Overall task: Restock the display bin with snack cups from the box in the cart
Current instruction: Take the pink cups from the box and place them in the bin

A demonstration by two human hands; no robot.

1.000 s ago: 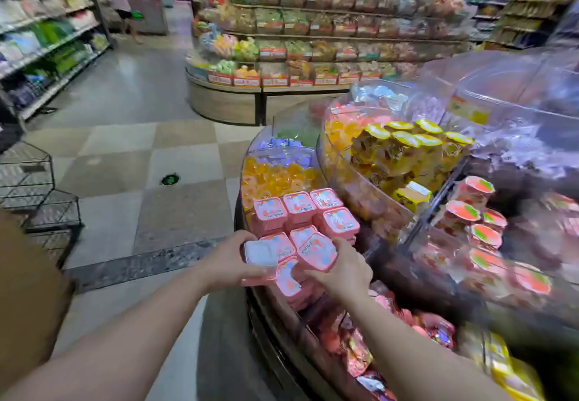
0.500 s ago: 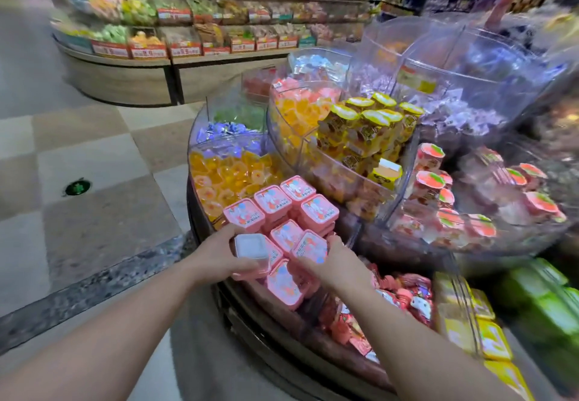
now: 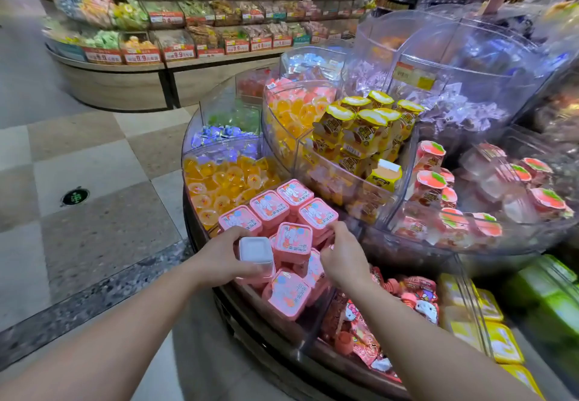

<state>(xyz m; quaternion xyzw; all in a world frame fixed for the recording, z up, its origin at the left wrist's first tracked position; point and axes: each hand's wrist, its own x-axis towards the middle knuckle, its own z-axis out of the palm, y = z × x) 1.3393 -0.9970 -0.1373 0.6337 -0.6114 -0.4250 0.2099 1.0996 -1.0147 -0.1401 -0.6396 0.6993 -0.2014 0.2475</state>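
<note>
Head view shows our left hand (image 3: 219, 256) closed round an upturned cup (image 3: 256, 251), its white base facing us, at the near edge of the pink pile. Our right hand (image 3: 343, 259) sits just beside it, fingertips (image 3: 336, 228) pinching the rim of a pink cup (image 3: 318, 212) at the right of the stack. A second ago both hands were lower, on the front cups, with the right gripping one near the middle; now the right has reached up to the back row, and our view has swung right, so the cart has gone from sight. We judge that means this batch is in the display bin (image 3: 310, 342) and we are tidying, not fetching. One cup (image 3: 286, 294) leans on the front wall and could slip. Further back lie orange jellies (image 3: 225, 181), then yellow cups (image 3: 360, 131), and the far shelves (image 3: 188, 43). The box cannot be seen.
</note>
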